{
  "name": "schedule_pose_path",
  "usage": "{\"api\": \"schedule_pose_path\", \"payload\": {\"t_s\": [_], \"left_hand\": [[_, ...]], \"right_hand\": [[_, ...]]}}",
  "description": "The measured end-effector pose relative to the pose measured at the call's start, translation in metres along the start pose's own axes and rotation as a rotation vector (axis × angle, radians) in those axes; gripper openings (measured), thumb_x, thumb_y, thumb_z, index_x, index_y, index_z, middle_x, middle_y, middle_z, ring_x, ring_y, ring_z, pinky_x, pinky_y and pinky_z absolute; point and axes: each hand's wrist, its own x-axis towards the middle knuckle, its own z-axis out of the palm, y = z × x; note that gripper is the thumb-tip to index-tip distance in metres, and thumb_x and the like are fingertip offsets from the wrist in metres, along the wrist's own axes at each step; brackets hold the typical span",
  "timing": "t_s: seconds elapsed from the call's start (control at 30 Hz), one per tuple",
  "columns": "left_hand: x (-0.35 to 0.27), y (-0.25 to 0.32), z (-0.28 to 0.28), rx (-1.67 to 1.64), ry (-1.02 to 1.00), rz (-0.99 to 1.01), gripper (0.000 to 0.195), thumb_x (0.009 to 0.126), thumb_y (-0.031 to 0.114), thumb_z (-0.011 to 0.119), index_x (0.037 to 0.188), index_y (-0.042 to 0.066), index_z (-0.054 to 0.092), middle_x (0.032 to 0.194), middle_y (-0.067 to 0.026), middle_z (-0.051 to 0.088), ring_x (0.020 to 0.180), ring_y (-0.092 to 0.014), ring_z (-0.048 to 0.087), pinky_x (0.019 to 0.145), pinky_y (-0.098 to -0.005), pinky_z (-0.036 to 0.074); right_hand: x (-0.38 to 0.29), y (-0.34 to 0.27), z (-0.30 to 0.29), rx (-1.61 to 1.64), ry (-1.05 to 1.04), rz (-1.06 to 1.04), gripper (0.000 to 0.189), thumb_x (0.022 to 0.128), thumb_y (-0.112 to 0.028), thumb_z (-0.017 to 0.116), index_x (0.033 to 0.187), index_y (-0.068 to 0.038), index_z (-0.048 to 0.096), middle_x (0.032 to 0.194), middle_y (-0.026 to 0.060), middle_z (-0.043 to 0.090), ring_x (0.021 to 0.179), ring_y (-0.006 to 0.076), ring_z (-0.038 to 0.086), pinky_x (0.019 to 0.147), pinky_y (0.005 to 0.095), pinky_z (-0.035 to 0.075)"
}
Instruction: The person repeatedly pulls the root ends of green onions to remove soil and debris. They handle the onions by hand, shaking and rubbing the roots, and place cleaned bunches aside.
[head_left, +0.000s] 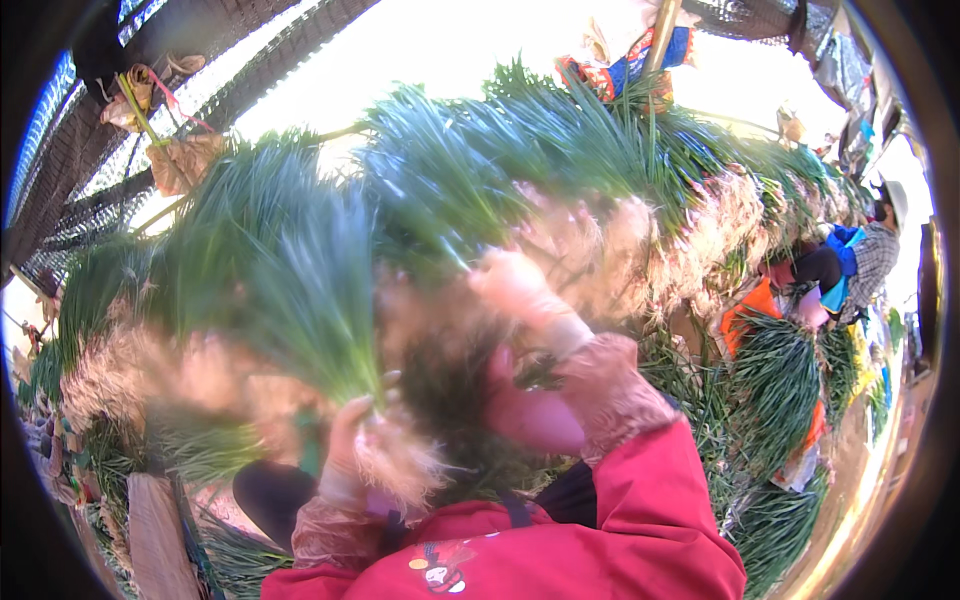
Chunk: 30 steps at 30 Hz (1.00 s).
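Observation:
My left hand (351, 431) grips a bunch of scallions (349, 360) near the lower stems. Its green leaves fan upward and its pale, stringy roots (397, 465) hang over my lap. My right hand (517, 289) is closed at the heap of rooted scallions (465, 157) in front of me, and a thin pale stalk seems to run into its fingers. Motion blurs this hand and the leaves around it. Brown elastic sleeve covers (611, 390) wrap both of my forearms. Under my right forearm lies a smooth pink thing (536, 416), partly hidden.
The long scallion heap curves across my front, roots towards me. At the right, a person in a checked shirt (874, 259) sits beside it. Bunched scallions (780, 375) and an orange bag (750, 311) lie nearer. A wooden board (161, 532) stands lower left; dark shade netting (247, 67) hangs above.

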Motion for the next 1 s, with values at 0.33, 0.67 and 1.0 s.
{"api": "schedule_pose_path", "payload": {"t_s": [0.33,0.67,1.0], "left_hand": [[0.019,0.004,-0.008,0.230,0.116,-0.118,0.046,0.090,0.022,0.053,0.123,-0.009,0.058,0.132,-0.0259,0.059,0.119,-0.033,0.061,0.103,-0.0447,0.050],[0.019,-0.020,-0.061,-0.005,0.153,-0.159,0.031,0.086,0.014,0.057,0.114,0.000,0.059,0.107,-0.0200,0.067,0.091,-0.033,0.067,0.079,-0.0469,0.058],[0.014,-0.002,-0.076,0.217,0.220,0.065,0.028,0.092,0.015,0.055,0.117,0.003,0.058,0.119,-0.0222,0.064,0.096,-0.031,0.067,0.075,-0.0411,0.060]], "right_hand": [[-0.130,-0.069,0.044,0.080,-0.169,-0.381,0.032,0.089,-0.020,0.065,0.115,-0.003,0.055,0.081,0.0187,0.067,0.078,0.0357,0.069,0.072,0.0442,0.056],[-0.094,-0.073,0.094,1.126,-0.499,0.419,0.029,0.098,-0.029,0.062,0.116,-0.006,0.064,0.092,0.0066,0.064,0.077,0.0156,0.062,0.066,0.0295,0.049],[-0.110,0.024,0.130,0.876,-0.361,0.273,0.025,0.090,-0.028,0.068,0.099,-0.005,0.069,0.084,0.0093,0.067,0.072,0.0211,0.062,0.063,0.0359,0.051]]}}
